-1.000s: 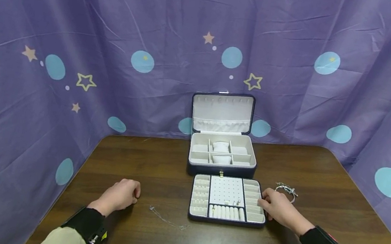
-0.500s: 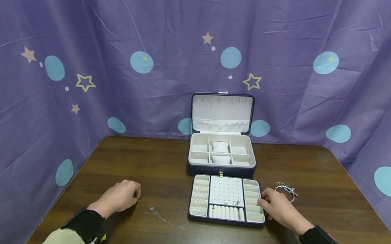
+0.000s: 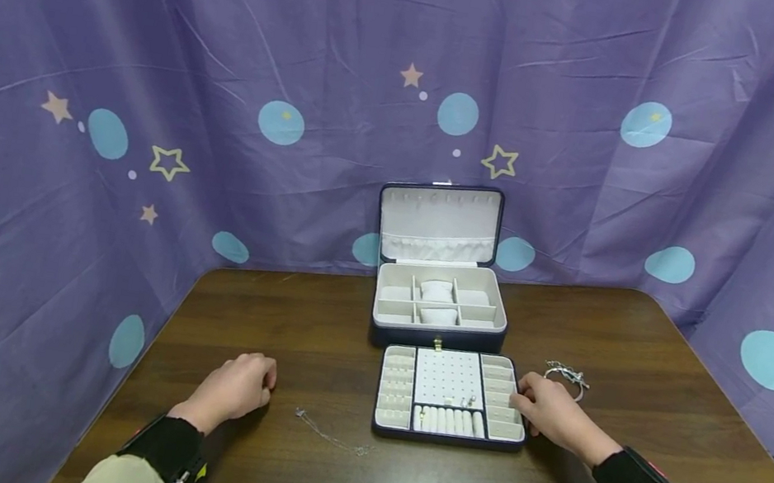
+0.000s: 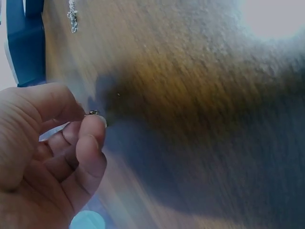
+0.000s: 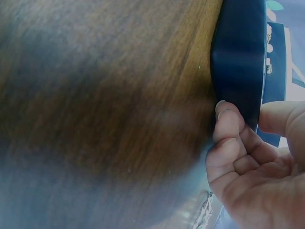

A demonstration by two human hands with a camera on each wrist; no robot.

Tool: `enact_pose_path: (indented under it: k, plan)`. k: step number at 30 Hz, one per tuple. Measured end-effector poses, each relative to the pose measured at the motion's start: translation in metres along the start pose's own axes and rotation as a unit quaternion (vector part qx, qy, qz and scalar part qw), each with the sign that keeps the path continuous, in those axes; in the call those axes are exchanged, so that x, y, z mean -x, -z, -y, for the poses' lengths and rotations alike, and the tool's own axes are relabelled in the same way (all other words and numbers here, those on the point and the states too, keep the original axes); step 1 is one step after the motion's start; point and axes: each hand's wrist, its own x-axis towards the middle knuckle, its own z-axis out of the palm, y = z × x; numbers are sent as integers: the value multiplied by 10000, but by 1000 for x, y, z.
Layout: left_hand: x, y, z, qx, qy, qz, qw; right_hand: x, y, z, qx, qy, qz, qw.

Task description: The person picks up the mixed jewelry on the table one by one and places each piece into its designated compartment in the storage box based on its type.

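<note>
My left hand [image 3: 231, 389] is low over the table at the left, its fingertips pinching a tiny shiny metal piece of jewelry [image 4: 94, 112]; most of that piece is hidden, so its kind is unclear. Beside this hand, a thin silver necklace [image 3: 330, 436] lies stretched out on the wood. At the right, my right hand [image 3: 553, 408] grips the side edge of a navy jewelry tray [image 3: 451, 378], thumb on the rim and fingers curled against the outer wall [image 5: 240, 62]. The tray has side compartments, a pierced white earring panel with small earrings [image 3: 468, 401], and ring rolls [image 3: 448, 422].
Behind the tray stands a navy jewelry box [image 3: 436, 336], lid [image 3: 441, 220] raised, with divided compartments and white cushions [image 3: 437, 291]. Silver bracelets [image 3: 569, 377] lie right of the tray. A purple patterned curtain [image 3: 332, 208] surrounds the brown table [image 3: 301, 312].
My left hand has shifted very slightly up and to the left. The right hand and the tray have stayed in place.
</note>
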Motion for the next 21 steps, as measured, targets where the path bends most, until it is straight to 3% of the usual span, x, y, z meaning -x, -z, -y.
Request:
enact_pose_path:
  k: [6, 12, 15, 21]
  plan:
    - [-4, 2, -6, 272, -99, -220, 9993, 1, 0, 0, -22, 19, -44, 10000]
    - [-8, 10, -17, 941, -25, -257, 9952, 1, 1, 1, -51, -77, 14, 10000]
    - [-8, 14, -24, 1508, 122, -167, 9884, 1, 1, 1, -50, -69, 15, 10000]
    - [-10, 19, -32, 2524, 344, -82, 9670, 2, 1, 1, -52, 1, 0, 10000]
